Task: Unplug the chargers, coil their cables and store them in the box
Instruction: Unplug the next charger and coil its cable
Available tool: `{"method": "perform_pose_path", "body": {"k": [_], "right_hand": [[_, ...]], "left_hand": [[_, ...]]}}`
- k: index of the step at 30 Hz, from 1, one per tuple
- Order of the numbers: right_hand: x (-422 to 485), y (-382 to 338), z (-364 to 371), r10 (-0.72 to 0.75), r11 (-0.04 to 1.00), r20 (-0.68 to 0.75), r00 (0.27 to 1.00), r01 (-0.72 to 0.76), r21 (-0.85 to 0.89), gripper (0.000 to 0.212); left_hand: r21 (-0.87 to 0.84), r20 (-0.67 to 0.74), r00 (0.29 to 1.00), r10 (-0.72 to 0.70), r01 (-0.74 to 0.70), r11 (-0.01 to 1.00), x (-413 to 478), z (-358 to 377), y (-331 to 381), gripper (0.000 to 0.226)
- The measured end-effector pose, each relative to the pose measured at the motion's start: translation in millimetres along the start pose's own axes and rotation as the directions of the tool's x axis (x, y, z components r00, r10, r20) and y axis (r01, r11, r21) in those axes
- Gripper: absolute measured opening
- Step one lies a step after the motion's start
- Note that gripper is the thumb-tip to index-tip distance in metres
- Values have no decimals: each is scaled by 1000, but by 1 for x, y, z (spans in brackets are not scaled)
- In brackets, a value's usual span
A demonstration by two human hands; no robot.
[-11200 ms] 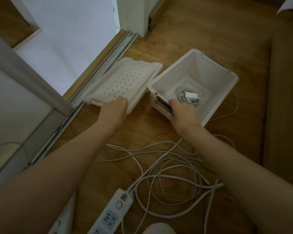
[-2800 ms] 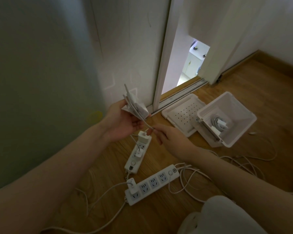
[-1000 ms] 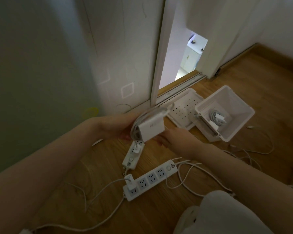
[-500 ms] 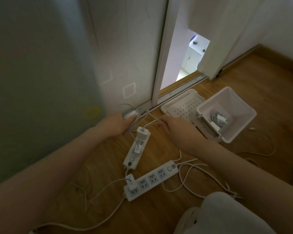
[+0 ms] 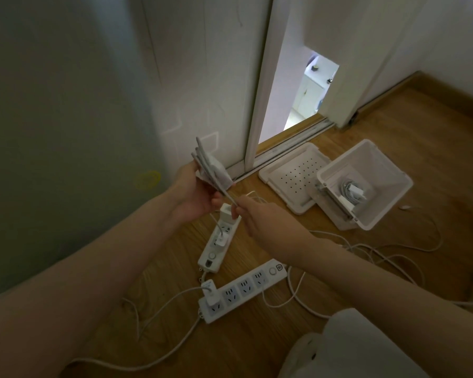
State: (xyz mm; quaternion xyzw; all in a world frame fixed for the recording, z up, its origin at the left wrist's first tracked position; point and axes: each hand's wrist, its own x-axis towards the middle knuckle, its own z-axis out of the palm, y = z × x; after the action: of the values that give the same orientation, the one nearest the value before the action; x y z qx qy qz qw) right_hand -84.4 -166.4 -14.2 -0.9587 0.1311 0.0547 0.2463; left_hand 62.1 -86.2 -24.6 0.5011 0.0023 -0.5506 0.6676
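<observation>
My left hand (image 5: 195,195) holds a white charger brick (image 5: 219,173) with loops of its cable (image 5: 204,162) wound around it, raised above the floor. My right hand (image 5: 257,214) pinches the free run of that cable just right of the brick. Below them a short power strip (image 5: 216,246) carries two plugged chargers. A long power strip (image 5: 243,290) lies nearer me with one white plug (image 5: 210,294) in its left end. The white box (image 5: 388,192) stands open at the right, with a coiled charger (image 5: 352,190) inside.
The box's perforated lid (image 5: 290,175) lies flat beside the box, near the sliding door track (image 5: 284,143). Loose white cables (image 5: 380,255) sprawl over the wood floor to the right and along the bottom. A grey wall stands on the left. A white cloth shape (image 5: 347,347) fills the lower right.
Both hands have risen from the floor by the wall. The brick is now held upright in my left hand with its cable loops on edge, and my right hand pulls the cable taut.
</observation>
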Motion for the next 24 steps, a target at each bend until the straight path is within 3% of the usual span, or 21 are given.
{"method": "perform_pose_path", "body": {"k": [4,6,8,11,14,16,22,24], "right_hand": [[0,20,3,50,999,72,996,-49,-20,17],[0,27,-1,70,997,77,995,-68,-31,21],[0,30,-3,66,995,113,991,-57,-79,26],[-3,32,-1,70,988,164,984,-45,-150,29],[-4,42,-5,138,976,150,979,-109,-187,30],[-5,50,-9,172,965,140,975,-139,-221,33],[-1,47,-18,202,944,49,978,-181,-277,34],[-1,42,-19,182,949,-24,983,-182,-259,32]], "left_hand": [[-39,282,958,-41,54,998,-8,-1,4,47],[139,382,921,-76,24,990,-10,-4,5,51],[369,383,917,-108,-45,928,-14,-4,6,58],[700,337,923,-183,-115,705,-23,-1,11,48],[935,257,897,-358,-138,327,-24,-3,16,49],[985,166,889,-427,-129,113,-21,-4,14,54],[946,30,986,-161,-80,-314,-4,-12,-1,62],[952,9,1000,-18,-14,-307,3,-22,-7,66]]}}
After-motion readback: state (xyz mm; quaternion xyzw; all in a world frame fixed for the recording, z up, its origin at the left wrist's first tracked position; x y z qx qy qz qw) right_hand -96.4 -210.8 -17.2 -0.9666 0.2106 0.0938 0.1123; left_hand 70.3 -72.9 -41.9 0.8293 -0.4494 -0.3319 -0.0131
